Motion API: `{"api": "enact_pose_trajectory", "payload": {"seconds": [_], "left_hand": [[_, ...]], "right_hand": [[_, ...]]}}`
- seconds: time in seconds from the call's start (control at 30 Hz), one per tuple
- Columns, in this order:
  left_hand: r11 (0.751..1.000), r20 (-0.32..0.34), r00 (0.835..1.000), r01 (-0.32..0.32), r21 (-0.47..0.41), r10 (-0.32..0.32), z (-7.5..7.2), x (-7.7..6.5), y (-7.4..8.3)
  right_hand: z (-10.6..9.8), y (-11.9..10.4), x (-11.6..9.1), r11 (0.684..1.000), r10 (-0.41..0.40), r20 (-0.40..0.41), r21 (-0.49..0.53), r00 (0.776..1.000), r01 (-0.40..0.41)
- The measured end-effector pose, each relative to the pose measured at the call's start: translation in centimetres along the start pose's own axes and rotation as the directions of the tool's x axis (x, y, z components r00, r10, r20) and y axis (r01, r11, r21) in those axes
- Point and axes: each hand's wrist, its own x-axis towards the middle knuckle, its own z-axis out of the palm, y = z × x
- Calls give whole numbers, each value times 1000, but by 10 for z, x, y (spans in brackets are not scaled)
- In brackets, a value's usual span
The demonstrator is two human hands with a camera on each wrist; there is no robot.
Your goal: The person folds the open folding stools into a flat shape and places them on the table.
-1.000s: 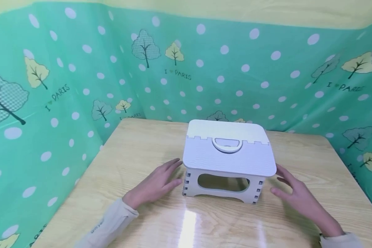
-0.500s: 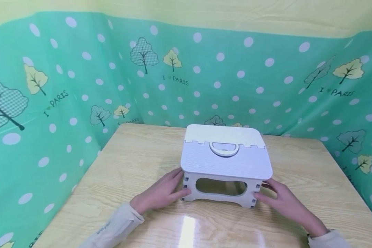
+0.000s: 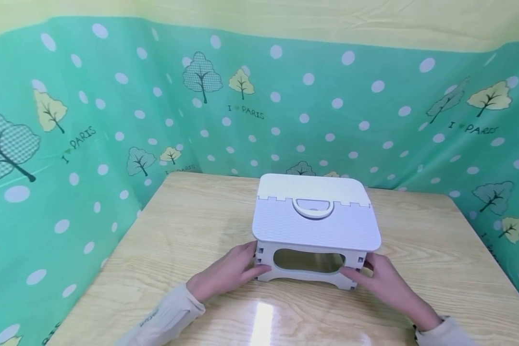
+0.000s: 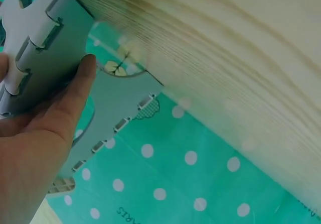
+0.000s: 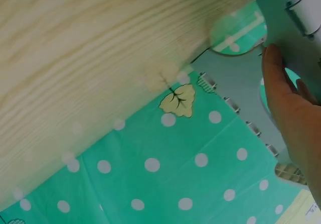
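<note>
A white folding step stool [image 3: 285, 228] stands unfolded and upright on the wooden table, its carry handle [image 3: 313, 215] lying in the seat's middle. My left hand [image 3: 225, 274] grips the left end of the stool under the seat, thumb on the front panel and fingers along the side. From the other end my right hand [image 3: 385, 283] holds it the same way, its thumb by the oval cutout. The left wrist view shows fingers [image 4: 75, 93] flat along the stool's side panel. In the right wrist view, fingers [image 5: 276, 73] reach along the opposite panel.
The wooden table [image 3: 190, 216] extends on both sides of the stool. A green polka-dot curtain [image 3: 225, 139] with tree prints hangs close behind the table and along its left and right sides.
Both hands have come inward from beside the stool to its two ends, and their thumbs now lie on its front panel. The stool stays on the table; the head view has tilted slightly.
</note>
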Motion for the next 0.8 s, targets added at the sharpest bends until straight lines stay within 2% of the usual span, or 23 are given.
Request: {"api": "enact_pose_trajectory", "payload": {"seconds": [0.2, 0.47, 0.8], "left_hand": [[995, 9, 1000, -29, -98, 30, 1, 2, -1], [991, 24, 999, -44, -129, 48, 2, 5, -4], [979, 62, 997, -26, -204, 39, -5, 5, -11]], "right_hand": [[2, -4, 4, 999, 28, 26, 22, 999, -28], [-3, -1, 7, 998, -9, 56, 68, 998, 5], [-3, 1, 11, 985, -67, 74, 163, 995, 54]]}}
